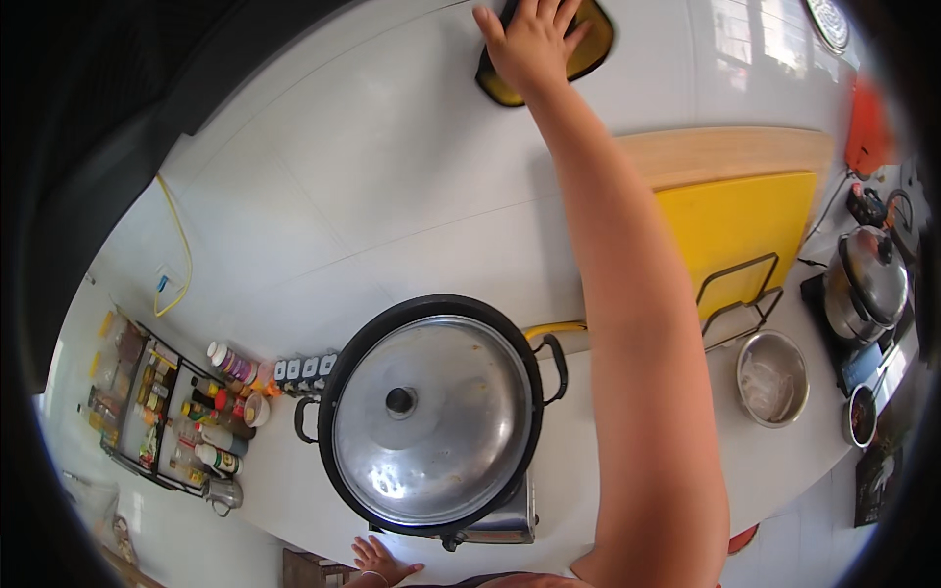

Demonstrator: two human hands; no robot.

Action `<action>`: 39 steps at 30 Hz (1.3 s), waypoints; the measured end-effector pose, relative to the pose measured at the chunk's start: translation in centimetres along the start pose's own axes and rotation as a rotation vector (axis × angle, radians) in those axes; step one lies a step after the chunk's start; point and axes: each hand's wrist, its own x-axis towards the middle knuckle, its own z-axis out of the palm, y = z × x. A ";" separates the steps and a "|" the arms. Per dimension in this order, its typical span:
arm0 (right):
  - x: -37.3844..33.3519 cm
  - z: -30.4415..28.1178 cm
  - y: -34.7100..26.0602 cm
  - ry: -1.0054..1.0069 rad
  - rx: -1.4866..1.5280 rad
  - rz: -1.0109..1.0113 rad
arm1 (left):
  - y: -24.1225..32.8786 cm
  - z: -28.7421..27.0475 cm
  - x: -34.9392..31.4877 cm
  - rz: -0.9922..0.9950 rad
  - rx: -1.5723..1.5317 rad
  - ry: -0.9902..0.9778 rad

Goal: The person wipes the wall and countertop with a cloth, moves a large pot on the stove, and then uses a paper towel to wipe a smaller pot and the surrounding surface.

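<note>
My right arm stretches up and away across the counter toward the white tiled wall. At its end my right hand (532, 44) is open, fingers spread, laid over a flat olive-yellow thing with a dark rim (591, 61); its exact kind I cannot tell. Low in the view, my left hand (380, 563) rests near the counter's front edge, fingers apart and nothing in them, with a thin bracelet at the wrist. Just beyond it stands a large black two-handled wok (537, 431) on a stove (505, 524), covered by a domed metal lid (441, 421) with a black knob.
Seasoning bottles (221, 412) and a dark rack (147, 461) stand at the left. Right of my arm are a yellow cutting board (740, 225) in a black holder (750, 284), a wooden board (725, 147), a metal bowl (772, 377) and a lidded steel pot (867, 284).
</note>
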 end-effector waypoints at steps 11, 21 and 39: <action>-10.3 1.6 -3.2 -0.826 -0.079 -0.900 | 0.1 -1.2 -0.3 -0.013 0.025 -0.169; -7.3 -1.1 1.9 -0.209 -0.122 -0.214 | 0.2 -1.2 -0.4 -0.002 0.086 -0.154; 2.2 4.8 -18.5 0.247 0.293 0.016 | -1.0 -1.2 0.0 -0.016 0.046 -0.163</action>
